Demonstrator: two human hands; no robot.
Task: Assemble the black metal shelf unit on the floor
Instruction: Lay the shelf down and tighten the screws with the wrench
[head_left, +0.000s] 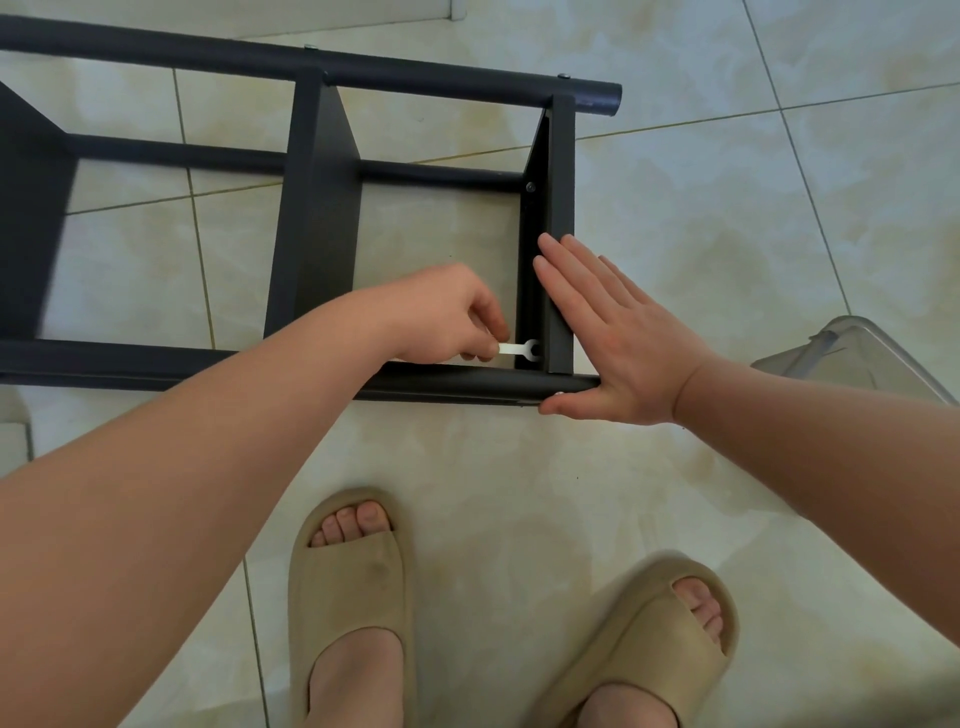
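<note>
The shelf unit lies on the floor, its frame largely joined. My left grip pinches a white wrench on the near-right corner fastener; my right grip, fingers straight, braces the end shelf. This bolt seems left to tighten

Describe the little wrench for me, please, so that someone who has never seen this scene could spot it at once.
Find the black shelf frame lying on the tiled floor and follow its near tube to the right-hand corner. There the left hand pinches a flat wrench, the only white thing against the black metal.
</note>
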